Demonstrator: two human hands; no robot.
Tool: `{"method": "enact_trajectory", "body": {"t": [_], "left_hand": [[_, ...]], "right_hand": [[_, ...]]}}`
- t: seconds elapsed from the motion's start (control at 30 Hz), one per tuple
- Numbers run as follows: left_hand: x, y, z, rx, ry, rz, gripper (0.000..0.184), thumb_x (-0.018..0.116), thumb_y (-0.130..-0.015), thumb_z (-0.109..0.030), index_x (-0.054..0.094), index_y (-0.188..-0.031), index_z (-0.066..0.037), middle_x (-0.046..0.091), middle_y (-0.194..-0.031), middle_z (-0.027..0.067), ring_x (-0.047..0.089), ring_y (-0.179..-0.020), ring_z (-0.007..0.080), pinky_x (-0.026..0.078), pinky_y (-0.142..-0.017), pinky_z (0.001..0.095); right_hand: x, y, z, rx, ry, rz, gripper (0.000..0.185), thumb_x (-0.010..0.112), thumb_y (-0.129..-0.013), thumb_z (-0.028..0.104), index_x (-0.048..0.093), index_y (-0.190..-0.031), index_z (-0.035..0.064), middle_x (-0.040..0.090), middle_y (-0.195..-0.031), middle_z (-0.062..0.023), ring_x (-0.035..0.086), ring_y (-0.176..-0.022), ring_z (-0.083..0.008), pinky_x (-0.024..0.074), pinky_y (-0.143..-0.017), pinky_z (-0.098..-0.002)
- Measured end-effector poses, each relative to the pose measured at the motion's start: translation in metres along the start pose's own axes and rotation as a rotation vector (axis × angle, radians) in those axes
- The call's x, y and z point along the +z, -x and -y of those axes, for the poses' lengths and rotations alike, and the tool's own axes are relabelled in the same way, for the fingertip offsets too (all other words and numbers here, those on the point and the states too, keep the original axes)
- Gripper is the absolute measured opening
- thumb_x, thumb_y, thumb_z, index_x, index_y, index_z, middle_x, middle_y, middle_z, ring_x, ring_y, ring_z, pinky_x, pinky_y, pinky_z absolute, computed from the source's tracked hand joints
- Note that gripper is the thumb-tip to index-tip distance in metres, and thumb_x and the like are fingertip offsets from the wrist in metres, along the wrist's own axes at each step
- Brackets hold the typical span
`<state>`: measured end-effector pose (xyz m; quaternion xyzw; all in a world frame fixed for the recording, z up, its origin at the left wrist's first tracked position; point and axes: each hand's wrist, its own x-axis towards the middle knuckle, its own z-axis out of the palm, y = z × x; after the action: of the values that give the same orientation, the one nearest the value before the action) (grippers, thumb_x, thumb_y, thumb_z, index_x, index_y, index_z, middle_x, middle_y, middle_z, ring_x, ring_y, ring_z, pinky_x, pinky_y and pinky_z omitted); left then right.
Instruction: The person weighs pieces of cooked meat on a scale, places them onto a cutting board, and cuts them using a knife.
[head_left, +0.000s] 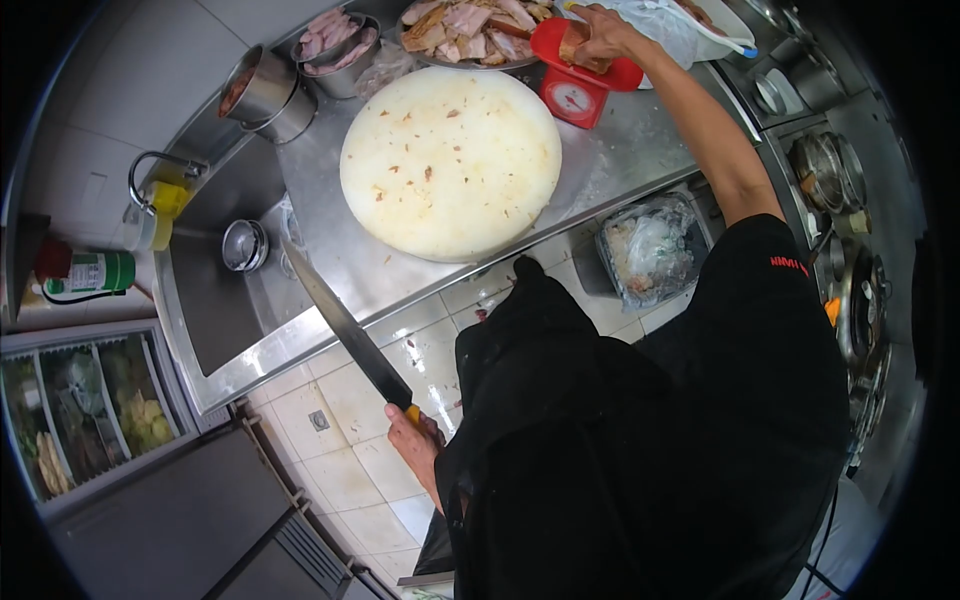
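My left hand (412, 442) is closed round the yellow handle of a long-bladed knife (345, 325), low over the floor at the counter's front. Its blade points up and left toward the sink. At the top right, my right hand (603, 38) reaches over the red kitchen scale (573, 97), its fingers bent over a brown piece of meat (573, 45) in the scale's pan. Left of the scale lies a big round white cutting board (450, 165) with small brown scraps on it. Behind the board stands a metal tray of cut meat pieces (470, 30).
Metal pots of meat (340, 60) stand at the back left. The sink (225, 270) holds small metal bowls (243, 245). A lined waste bin (650, 250) stands under the counter edge. At lower left is a glass-topped fridge (95, 400).
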<state>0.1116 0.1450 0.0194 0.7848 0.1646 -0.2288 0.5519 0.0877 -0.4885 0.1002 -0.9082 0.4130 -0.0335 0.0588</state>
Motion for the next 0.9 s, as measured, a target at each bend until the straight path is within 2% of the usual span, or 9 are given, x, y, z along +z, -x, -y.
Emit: {"method": "enact_trajectory", "body": {"t": [0.1, 0.3, 0.4, 0.53, 0.67, 0.73, 0.8, 0.83, 0.9], "left_hand": [[0.004, 0.003, -0.004, 0.01, -0.019, -0.004, 0.073, 0.038, -0.095, -0.073, 0.049, -0.076, -0.003, 0.043, -0.057, 0.0031, 0.042, -0.044, 0.0128, 0.032, -0.042, 0.0261], [0.016, -0.001, -0.009, 0.018, -0.012, -0.009, 0.069, 0.038, -0.098, -0.067, 0.048, -0.074, -0.004, 0.044, -0.056, 0.0014, 0.04, -0.042, 0.0112, 0.029, -0.041, 0.0251], [0.024, -0.007, -0.008, 0.031, -0.01, -0.036, 0.068, 0.036, -0.1, -0.065, 0.048, -0.071, -0.004, 0.043, -0.053, 0.0008, 0.039, -0.04, 0.011, 0.029, -0.039, 0.0255], [0.035, -0.007, -0.02, 0.038, -0.054, 0.047, 0.073, 0.037, -0.095, -0.073, 0.048, -0.072, -0.004, 0.042, -0.053, 0.0027, 0.04, -0.039, 0.0137, 0.031, -0.038, 0.027], [0.06, -0.007, -0.042, -0.013, -0.051, 0.091, 0.071, 0.031, -0.102, -0.063, 0.048, -0.063, -0.006, 0.041, -0.048, 0.0012, 0.04, -0.037, 0.0127, 0.032, -0.037, 0.0286], [0.071, -0.004, -0.056, -0.009, -0.039, 0.104, 0.069, 0.035, -0.102, -0.06, 0.049, -0.063, -0.006, 0.042, -0.049, 0.0005, 0.04, -0.038, 0.0113, 0.031, -0.038, 0.0275], [0.082, -0.002, -0.062, 0.001, -0.053, 0.125, 0.069, 0.036, -0.103, -0.06, 0.05, -0.063, -0.004, 0.044, -0.05, 0.001, 0.041, -0.04, 0.0106, 0.031, -0.04, 0.0269], [0.087, -0.002, -0.064, -0.02, -0.079, 0.119, 0.07, 0.036, -0.103, -0.058, 0.052, -0.065, -0.002, 0.045, -0.05, 0.0031, 0.044, -0.043, 0.0129, 0.033, -0.042, 0.0297], [0.098, -0.001, -0.065, -0.02, -0.156, 0.107, 0.07, 0.036, -0.104, -0.056, 0.055, -0.069, 0.002, 0.048, -0.053, 0.0086, 0.049, -0.05, 0.019, 0.038, -0.049, 0.0357]], "right_hand": [[0.001, 0.003, 0.001, -0.047, 0.07, -0.058, 0.098, 0.088, -0.061, 0.039, 0.046, -0.145, 0.0097, 0.054, -0.136, -0.0226, 0.052, -0.126, -0.0418, 0.0467, -0.104, -0.0492], [0.019, -0.016, -0.016, -0.085, -0.095, 0.091, 0.103, 0.084, -0.051, 0.036, 0.048, -0.143, 0.0092, 0.063, -0.128, -0.0183, 0.06, -0.118, -0.0347, 0.0501, -0.1, -0.0411], [0.014, -0.021, -0.016, -0.093, -0.185, -0.111, 0.104, 0.083, -0.052, 0.035, 0.046, -0.144, 0.0022, 0.07, -0.107, -0.02, 0.068, -0.099, -0.0317, 0.0532, -0.093, -0.0371], [-0.006, 0.003, 0.03, -0.047, -1.111, 0.149, 0.075, 0.073, -0.074, 0.026, 0.047, -0.141, 0.0046, 0.068, -0.114, -0.0096, 0.067, -0.103, -0.02, 0.055, -0.089, -0.037], [0.034, 0.043, 0.117, -0.088, -1.599, 0.515, 0.05, 0.067, -0.079, 0.021, 0.057, -0.126, 0.0086, 0.062, -0.104, -0.0028, 0.062, -0.085, -0.0143, 0.054, -0.071, -0.0328], [0.08, 0.052, 0.149, -0.036, -1.66, 0.755, 0.052, 0.068, -0.078, 0.02, 0.057, -0.127, 0.0092, 0.062, -0.104, -0.0016, 0.062, -0.086, -0.0136, 0.0534, -0.072, -0.0309], [0.116, 0.071, 0.18, -0.072, -1.471, 0.689, 0.05, 0.066, -0.08, 0.023, 0.058, -0.125, 0.0058, 0.063, -0.105, -0.0025, 0.063, -0.086, -0.0162, 0.0527, -0.077, -0.0319], [0.14, 0.072, 0.183, -0.328, -1.105, 0.523, 0.05, 0.064, -0.081, 0.025, 0.058, -0.124, 0.0008, 0.063, -0.104, -0.0079, 0.062, -0.094, -0.0217, 0.0495, -0.086, -0.034], [0.151, 0.065, 0.18, -0.414, -1.064, 0.337, 0.051, 0.064, -0.081, 0.025, 0.058, -0.124, -0.0017, 0.061, -0.107, -0.0114, 0.06, -0.099, -0.0246, 0.0466, -0.091, -0.0347]]}}
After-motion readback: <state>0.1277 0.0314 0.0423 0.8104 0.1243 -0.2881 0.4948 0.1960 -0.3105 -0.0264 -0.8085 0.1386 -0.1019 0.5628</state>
